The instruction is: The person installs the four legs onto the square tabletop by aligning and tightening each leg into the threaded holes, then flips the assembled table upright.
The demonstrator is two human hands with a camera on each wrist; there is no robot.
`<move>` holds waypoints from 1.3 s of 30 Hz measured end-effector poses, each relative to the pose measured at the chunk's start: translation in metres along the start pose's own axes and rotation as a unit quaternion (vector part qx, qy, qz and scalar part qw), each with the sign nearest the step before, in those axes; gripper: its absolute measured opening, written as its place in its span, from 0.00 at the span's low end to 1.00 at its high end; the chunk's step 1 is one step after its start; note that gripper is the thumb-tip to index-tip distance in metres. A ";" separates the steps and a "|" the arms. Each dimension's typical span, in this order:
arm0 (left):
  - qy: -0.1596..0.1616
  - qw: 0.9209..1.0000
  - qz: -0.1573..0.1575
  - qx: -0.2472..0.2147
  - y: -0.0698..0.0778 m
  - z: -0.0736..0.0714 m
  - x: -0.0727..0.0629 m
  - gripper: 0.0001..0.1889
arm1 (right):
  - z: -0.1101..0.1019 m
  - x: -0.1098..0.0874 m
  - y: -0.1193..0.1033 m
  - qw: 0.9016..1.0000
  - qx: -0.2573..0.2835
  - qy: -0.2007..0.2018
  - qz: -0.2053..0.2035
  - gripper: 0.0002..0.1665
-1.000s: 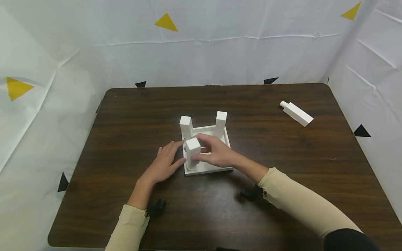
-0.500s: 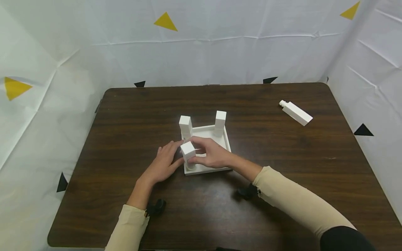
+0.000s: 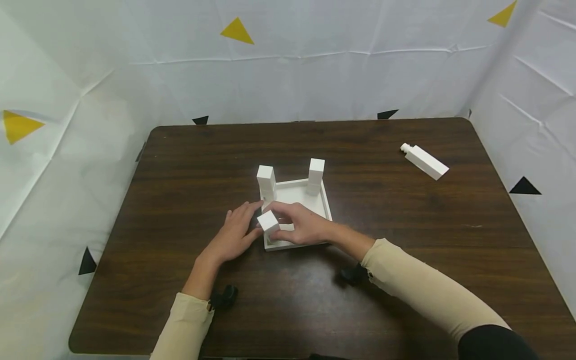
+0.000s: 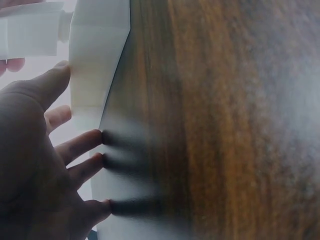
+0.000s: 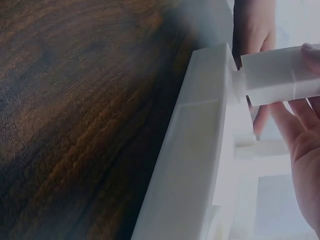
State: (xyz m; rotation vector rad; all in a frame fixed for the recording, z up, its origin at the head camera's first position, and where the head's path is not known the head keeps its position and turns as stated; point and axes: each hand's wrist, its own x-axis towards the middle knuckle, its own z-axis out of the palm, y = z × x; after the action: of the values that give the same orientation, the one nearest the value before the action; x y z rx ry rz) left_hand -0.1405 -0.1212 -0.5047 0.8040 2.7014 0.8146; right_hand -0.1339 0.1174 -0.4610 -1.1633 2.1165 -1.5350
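Note:
A white square model tabletop (image 3: 297, 189) with a raised rim lies underside up at the table's middle. White square legs, a left one (image 3: 266, 179) and a right one (image 3: 316, 172), stand upright at its far corners. My right hand (image 3: 307, 225) pinches a third white table leg (image 3: 268, 221) between thumb and fingers over the near left corner. In the right wrist view, this leg's narrow neck (image 5: 239, 85) meets the corner. My left hand (image 3: 231, 237) spreads its fairly straight fingers along the tabletop's left side, its thumb near the held leg; fingertips (image 4: 97, 137) are against the edge.
A fourth white leg (image 3: 425, 161), with a threaded knob end, lies on its side at the back right of the brown wooden table (image 3: 382, 200). White sheets (image 3: 306, 85) with yellow and black triangle markers surround the table at the back and sides.
My right hand has moved slightly left and toward me; the held leg's top has shifted the same way and sits lower in view. The left hand keeps its place.

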 end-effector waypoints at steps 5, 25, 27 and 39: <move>0.004 1.000 0.002 -0.001 0.000 0.001 0.000 0.34 | -0.002 -0.001 -0.001 0.999 -0.035 -0.003 0.000 0.27; -0.003 1.000 -0.002 -0.004 0.003 -0.001 -0.001 0.34 | -0.017 0.004 -0.008 0.994 0.056 -0.098 0.013 0.32; -0.003 1.000 -0.004 -0.003 0.003 -0.001 -0.001 0.34 | -0.019 0.003 -0.008 0.994 0.048 -0.096 0.024 0.32; -0.001 1.000 -0.005 -0.001 0.001 0.000 0.000 0.34 | -0.019 0.003 -0.008 0.994 0.026 -0.075 0.075 0.36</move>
State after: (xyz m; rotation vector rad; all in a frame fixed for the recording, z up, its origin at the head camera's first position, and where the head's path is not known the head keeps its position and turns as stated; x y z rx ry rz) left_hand -0.1401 -0.1207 -0.5040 0.7900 2.7001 0.8140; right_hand -0.1442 0.1273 -0.4461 -1.0426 2.0051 -1.3836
